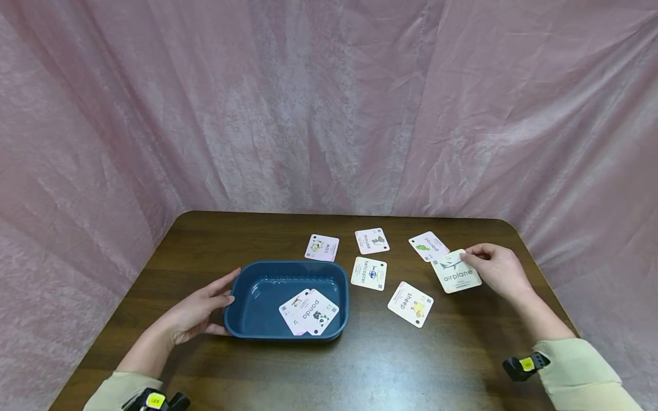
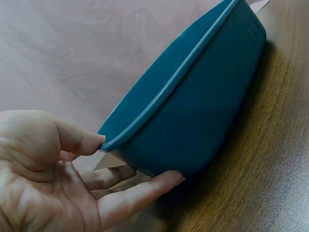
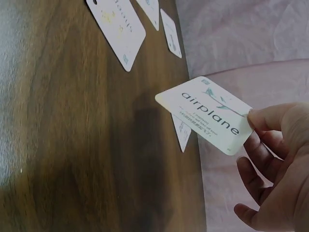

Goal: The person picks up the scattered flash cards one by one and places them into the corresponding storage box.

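Raised off the table at the right, an airplane card (image 1: 456, 273) is pinched between the thumb and fingers of my right hand (image 1: 496, 271). It overlaps the parrot card (image 1: 428, 244) in the head view. My left hand (image 1: 197, 311) holds the left end of a blue plastic basin (image 1: 244, 331), thumb at the rim and fingers against the outer wall below, as the left wrist view shows. Inside the basin, a panda card (image 1: 316, 311) partly covers another card (image 1: 290, 319). A sheep card (image 1: 410, 305) lies between the basin and my right hand.
Beyond the basin on the brown wooden table (image 1: 375, 365) lie a cow card (image 1: 322, 248), a mouse card (image 1: 371, 241) and a helicopter card (image 1: 367, 274). A pink curtain (image 1: 319, 114) rises behind the table's far edge and along its sides.
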Motion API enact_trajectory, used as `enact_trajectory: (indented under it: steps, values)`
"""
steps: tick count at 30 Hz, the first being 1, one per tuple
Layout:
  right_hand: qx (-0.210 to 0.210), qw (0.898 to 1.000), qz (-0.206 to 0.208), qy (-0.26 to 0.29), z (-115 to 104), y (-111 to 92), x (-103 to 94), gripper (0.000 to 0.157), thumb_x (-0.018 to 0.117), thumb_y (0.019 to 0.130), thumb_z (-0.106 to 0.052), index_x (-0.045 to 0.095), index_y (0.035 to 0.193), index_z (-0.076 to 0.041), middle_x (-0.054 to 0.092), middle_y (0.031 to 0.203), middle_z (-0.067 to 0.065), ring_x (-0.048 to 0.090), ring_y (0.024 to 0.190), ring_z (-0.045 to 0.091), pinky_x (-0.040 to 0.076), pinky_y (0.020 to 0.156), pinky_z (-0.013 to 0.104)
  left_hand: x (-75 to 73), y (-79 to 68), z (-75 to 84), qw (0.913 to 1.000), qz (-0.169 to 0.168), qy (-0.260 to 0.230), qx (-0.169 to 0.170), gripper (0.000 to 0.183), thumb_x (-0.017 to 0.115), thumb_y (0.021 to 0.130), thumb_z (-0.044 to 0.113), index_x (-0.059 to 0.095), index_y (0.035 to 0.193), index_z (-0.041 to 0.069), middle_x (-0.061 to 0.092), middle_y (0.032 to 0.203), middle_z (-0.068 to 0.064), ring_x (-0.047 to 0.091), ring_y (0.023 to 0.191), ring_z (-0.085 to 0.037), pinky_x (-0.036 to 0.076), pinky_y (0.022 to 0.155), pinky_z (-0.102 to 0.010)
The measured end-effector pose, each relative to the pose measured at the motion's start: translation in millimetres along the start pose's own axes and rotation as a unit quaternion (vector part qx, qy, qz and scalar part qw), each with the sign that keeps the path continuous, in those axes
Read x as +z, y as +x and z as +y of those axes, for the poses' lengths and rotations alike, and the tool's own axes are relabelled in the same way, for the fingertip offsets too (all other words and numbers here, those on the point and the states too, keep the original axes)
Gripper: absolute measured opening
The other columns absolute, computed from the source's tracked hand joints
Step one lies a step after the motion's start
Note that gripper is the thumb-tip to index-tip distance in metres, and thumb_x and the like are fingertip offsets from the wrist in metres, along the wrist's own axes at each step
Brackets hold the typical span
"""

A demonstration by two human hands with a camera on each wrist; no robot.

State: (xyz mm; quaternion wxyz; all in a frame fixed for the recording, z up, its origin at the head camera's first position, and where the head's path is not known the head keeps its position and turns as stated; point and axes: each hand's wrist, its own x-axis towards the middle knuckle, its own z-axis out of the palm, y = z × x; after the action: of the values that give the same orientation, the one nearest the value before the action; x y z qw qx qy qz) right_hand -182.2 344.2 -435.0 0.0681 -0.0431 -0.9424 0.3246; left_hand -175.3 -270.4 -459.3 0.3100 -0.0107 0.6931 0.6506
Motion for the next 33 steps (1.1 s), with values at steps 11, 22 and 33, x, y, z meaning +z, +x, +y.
enact_trajectory:
  steps: [11, 22, 33]
  values:
    - [0.007, 0.998, -0.031, 0.053, -7, -1, 5.3, 0.033, 0.074, 0.094, -0.029, 0.073, 0.107, 0.001, 0.073, 0.098, 0.010, 0.060, 0.085, 0.018, 0.048, 0.067, 0.027, 0.2, -0.4, -0.4, 1.0000, 0.002, 0.000, -0.002, 0.067, 0.046, 0.110, 0.014, 0.012, 0.166, 0.028, -0.001, 0.167, -0.028, 0.031, 0.140, -0.057, 0.055, 0.086, -0.063]
    - [-0.007, 0.997, -0.028, 0.071, -15, 0, 11.3, 0.030, 0.071, 0.096, -0.024, 0.067, 0.111, 0.002, 0.070, 0.097, 0.012, 0.057, 0.083, 0.019, 0.046, 0.066, 0.026, -1.1, 0.7, -0.9, 0.9999, 0.006, -0.001, -0.008, 0.067, 0.046, 0.110, 0.015, 0.013, 0.166, 0.029, 0.000, 0.167, -0.027, 0.035, 0.138, -0.057, 0.055, 0.085, -0.064]
    - [-0.029, 0.996, -0.024, 0.080, -28, -1, 15.0, 0.031, 0.071, 0.097, -0.026, 0.067, 0.113, 0.000, 0.070, 0.099, 0.012, 0.058, 0.086, 0.020, 0.045, 0.067, 0.025, -0.6, 0.3, 0.9, 1.0000, 0.004, -0.002, -0.007, 0.065, 0.043, 0.110, 0.013, 0.012, 0.166, 0.028, -0.002, 0.167, -0.028, 0.034, 0.139, -0.058, 0.055, 0.084, -0.063]
